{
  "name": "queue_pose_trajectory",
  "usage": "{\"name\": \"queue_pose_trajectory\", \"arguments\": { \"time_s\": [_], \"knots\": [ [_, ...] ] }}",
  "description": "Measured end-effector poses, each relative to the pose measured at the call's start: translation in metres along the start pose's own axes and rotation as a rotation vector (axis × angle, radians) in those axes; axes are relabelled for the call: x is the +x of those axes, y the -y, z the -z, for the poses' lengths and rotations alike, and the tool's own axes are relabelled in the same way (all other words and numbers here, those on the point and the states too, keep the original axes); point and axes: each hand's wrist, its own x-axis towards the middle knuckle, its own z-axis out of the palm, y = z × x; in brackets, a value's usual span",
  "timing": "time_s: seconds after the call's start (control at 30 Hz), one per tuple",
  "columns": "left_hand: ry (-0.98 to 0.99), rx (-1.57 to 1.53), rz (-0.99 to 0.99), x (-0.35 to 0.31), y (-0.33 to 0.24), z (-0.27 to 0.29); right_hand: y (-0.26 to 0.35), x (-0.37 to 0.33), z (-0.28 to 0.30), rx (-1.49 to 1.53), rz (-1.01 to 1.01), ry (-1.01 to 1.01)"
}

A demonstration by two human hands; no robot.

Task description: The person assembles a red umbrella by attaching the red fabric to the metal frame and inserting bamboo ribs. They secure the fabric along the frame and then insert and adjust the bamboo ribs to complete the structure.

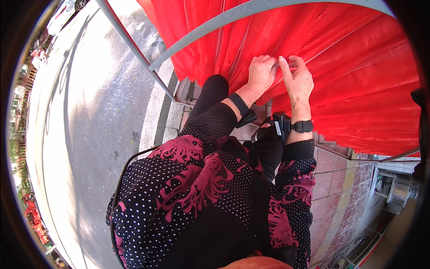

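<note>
A large red sheet [358,76], gathered in many long folds, hangs in front of me from side to side. My left hand [262,74] is closed against it, its fingertips pinching at a red fold. Close beside it, my right hand [297,83] has the thumb and bent fingers drawn together, tips nearly meeting the left hand's fingers. Whatever lies between the right fingertips is too small to make out. Each wrist wears a black strap, the left one [238,104] and the right one [303,126], with a small black device attached.
A grey metal rail [251,10] curves across the sheet and joins a slanting pole [134,47] on the left. Beyond a pale kerb [154,114] lies a grey road [103,121]. Reddish paving [329,179] and a white box-like object [400,190] are at the right.
</note>
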Motion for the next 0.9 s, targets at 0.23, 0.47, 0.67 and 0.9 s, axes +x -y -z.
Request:
{"name": "queue_pose_trajectory", "arguments": {
  "time_s": [0.23,0.47,0.67,0.9],
  "knots": [
    [0.017,0.005,-0.079,-0.002,-0.004,0.006,0.003,0.011,-0.021,-0.267,-0.026,0.007],
    [-0.067,-0.225,0.323,-0.008,0.006,0.019,-0.018,0.006,-0.025,-0.272,-0.045,-0.060],
    [-0.116,-0.285,0.430,-0.002,0.041,0.005,-0.024,0.005,-0.029,-0.250,-0.030,-0.068],
    [-0.033,-0.373,0.528,-0.011,0.066,0.003,-0.026,0.002,-0.029,-0.223,-0.044,-0.070]
  ]
}}
